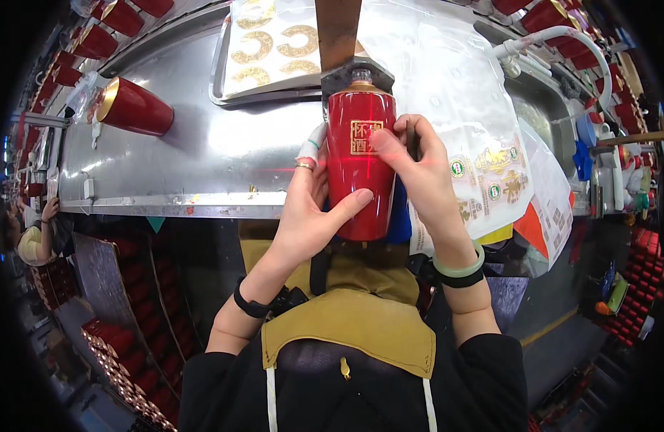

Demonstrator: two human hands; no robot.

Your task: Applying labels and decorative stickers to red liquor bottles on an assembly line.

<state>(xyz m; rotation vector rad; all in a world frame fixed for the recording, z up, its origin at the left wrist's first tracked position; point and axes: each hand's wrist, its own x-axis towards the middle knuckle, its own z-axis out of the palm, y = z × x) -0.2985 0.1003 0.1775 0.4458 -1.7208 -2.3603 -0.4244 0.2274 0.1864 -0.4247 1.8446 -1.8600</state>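
A glossy red bottle (pixel 358 180) with a gold square label and a gold neck lies lengthwise at the front edge of a steel workbench (pixel 202 144), neck pointing away from me. My left hand (pixel 306 209) wraps its left side, thumb across the front; a ring and a taped fingertip show. My right hand (pixel 418 173) presses fingers onto the gold label and the bottle's right side, with a thin dark tool held between its fingers. The bottle's neck rests against a dark metal jig (pixel 353 72).
A second red bottle (pixel 134 108) lies on the bench at the left. A steel tray (pixel 220 65) holds a sheet of gold crescent stickers (pixel 274 43). Label sheets (pixel 476 144) lie to the right, with a white hose (pixel 562 39) beyond. Red bottles fill crates below left (pixel 123 353). A person (pixel 37 237) sits far left.
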